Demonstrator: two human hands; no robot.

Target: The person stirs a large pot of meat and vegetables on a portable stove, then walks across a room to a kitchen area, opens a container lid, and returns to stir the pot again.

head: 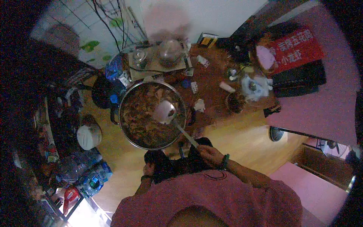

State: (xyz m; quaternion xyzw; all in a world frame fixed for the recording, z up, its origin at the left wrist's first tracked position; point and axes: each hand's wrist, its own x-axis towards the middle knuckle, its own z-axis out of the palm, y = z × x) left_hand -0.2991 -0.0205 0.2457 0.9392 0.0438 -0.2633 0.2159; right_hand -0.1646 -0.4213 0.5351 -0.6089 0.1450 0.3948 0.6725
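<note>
A large round metal pan [141, 130] full of browned food in small pieces stands in front of me. My right hand [210, 155] is closed around the long handle of a metal spatula or ladle [164, 110], whose broad head lies over the food right of the pan's middle. A dark loop handle shows at the pan's left side. My left hand [149, 169] rests low by my left knee, below the pan. Its fingers are dark and partly hidden, so whether it holds anything is unclear.
Right of the pan stretches a brown table [212, 76] with crumpled tissue [199, 105], a dark bowl [236, 102] and a plastic bag [255, 88]. A tray [158, 66] with a glass lid sits behind. On the floor at left are a white-topped bin [89, 137] and wrapped bottles [95, 181].
</note>
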